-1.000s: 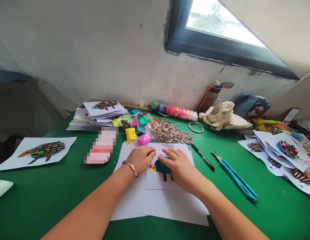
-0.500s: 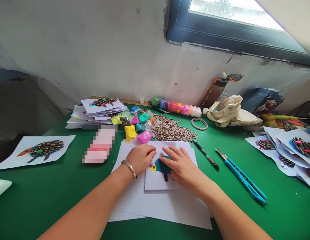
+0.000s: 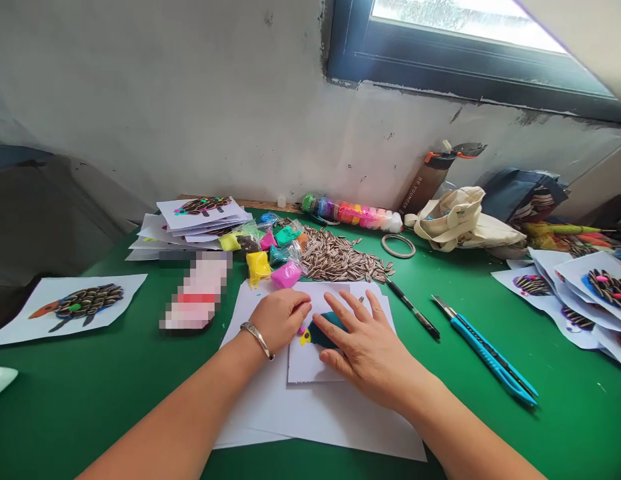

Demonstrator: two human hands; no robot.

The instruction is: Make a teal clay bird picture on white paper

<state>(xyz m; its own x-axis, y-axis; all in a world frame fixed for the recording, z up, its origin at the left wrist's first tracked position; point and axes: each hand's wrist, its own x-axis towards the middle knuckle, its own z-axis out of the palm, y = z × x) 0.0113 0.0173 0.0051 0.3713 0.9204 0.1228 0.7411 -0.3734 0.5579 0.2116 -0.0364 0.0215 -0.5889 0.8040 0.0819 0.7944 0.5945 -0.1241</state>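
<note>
On the green table (image 3: 50,413), close to the person, two bare hands work over a small white card (image 3: 310,370). This card lies on a loose stack of white paper (image 3: 290,423), perhaps to give a clean base for working. Its long side seems to run from left to right across the person, but the hands cover much of it, so this is not certain. On the card sits a teal clay figure (image 3: 326,331) with a yellow clay beak (image 3: 305,337). Its head points left, toward the left hand (image 3: 279,320), and its long axis goes right, under the right hand (image 3: 365,353). The grip of the right hand is spread wide, with the fingers (image 3: 346,305) lying over the clay and the card, probably to press them and keep them from sliding. The grip of the left hand is loosely curled beside the beak, and a silver bangle (image 3: 257,340) sits on its wrist; one cannot tell if it pinches something small. Just behind the card, bags of coloured clay (image 3: 286,275) and a heap of striped sunflower seeds (image 3: 340,257) lie within easy reach, and a blue craft knife (image 3: 490,360) lies to the right.
</note>
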